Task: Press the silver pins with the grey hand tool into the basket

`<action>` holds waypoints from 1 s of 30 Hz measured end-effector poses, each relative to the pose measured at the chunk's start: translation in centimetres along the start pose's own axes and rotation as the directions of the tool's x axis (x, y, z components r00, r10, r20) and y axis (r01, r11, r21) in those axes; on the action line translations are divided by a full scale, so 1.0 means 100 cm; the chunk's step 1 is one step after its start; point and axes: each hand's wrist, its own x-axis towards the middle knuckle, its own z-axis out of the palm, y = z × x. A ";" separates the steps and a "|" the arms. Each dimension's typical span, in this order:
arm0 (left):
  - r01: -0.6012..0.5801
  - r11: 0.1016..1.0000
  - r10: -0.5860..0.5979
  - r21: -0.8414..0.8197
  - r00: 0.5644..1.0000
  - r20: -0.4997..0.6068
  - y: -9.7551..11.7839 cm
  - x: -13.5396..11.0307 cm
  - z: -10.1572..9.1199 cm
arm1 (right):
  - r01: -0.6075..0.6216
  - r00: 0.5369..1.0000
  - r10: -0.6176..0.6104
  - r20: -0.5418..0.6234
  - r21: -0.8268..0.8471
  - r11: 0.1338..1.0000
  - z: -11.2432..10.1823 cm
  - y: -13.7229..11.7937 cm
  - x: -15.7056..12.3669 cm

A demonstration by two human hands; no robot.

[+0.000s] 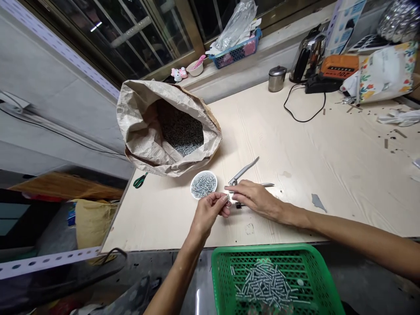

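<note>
My left hand (209, 211) pinches a small metal part (228, 200) between thumb and fingertips, just right of a white bowl (204, 184) full of small metal pieces. My right hand (254, 197) lies palm down over a metal hand tool (244, 173) whose two handles stick out above and to the right; its fingers curl around the tool's base near the small part. Both hands meet above the table's front edge.
An open brown paper sack (164, 127) of dark metal pieces stands behind the bowl. A green basket (275, 280) with several metal pieces sits below the wooden table (328, 175). Green scissors (140, 180) lie at the left edge. A kettle (308, 54), a steel canister (277, 78) and bags stand at the back.
</note>
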 end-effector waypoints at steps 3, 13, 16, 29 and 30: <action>-0.082 0.996 0.081 -0.032 0.996 -0.043 -0.003 -0.002 0.009 | -0.017 0.998 0.023 -0.054 0.108 0.994 0.007 -0.010 0.012; 0.080 0.840 -0.142 -0.537 0.987 -0.075 -0.005 -0.001 -0.009 | 0.042 0.960 -0.006 -0.279 0.124 0.991 0.049 -0.019 0.035; 0.047 0.836 -0.119 -0.546 0.988 -0.098 -0.003 -0.005 -0.012 | 0.122 0.956 -0.086 -0.282 0.114 0.986 0.054 -0.023 0.040; 0.021 0.908 -0.063 -0.419 0.994 -0.087 -0.010 -0.009 -0.020 | -0.179 0.957 0.259 -0.132 0.435 0.883 0.046 -0.024 0.038; 0.075 0.866 -0.113 -0.495 0.992 -0.047 -0.009 -0.008 -0.023 | -0.187 0.952 0.276 -0.133 0.459 0.868 0.047 -0.024 0.035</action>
